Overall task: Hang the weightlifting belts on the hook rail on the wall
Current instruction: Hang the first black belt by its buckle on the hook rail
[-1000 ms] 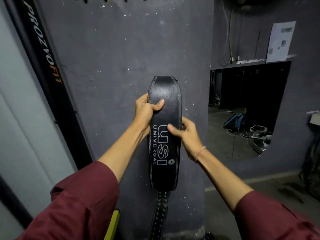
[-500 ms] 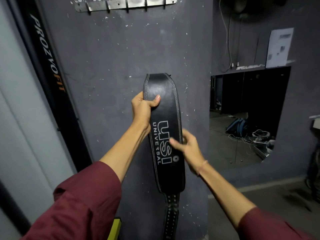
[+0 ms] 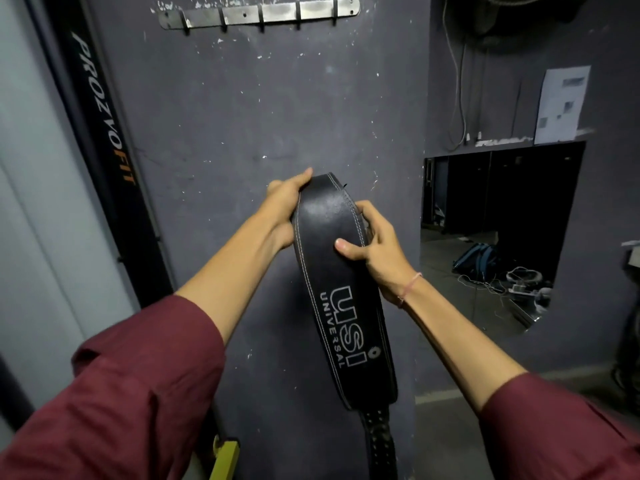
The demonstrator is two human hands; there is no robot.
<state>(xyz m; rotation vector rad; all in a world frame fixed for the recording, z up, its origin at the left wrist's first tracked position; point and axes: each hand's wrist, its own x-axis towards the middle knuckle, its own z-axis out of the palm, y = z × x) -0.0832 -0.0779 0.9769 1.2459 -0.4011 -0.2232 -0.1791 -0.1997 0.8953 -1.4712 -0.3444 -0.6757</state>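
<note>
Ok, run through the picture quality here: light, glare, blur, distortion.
Head view: dim, even indoor light; a soft sheen on the upper fold of the belt, no hard glare; belt, left hand and right hand are sharp, the USI lettering readable; wide-angle bending tilts the black post at left and the hook rail; the sheet of paper on the right wall has blurred patches.

Your right hand (image 3: 381, 261) now grips higher up the belt (image 3: 329, 220), thumb across its face near the top. Your left hand's (image 3: 282, 209) thumb shifts to the top edge, and the belt tilts more.
</note>
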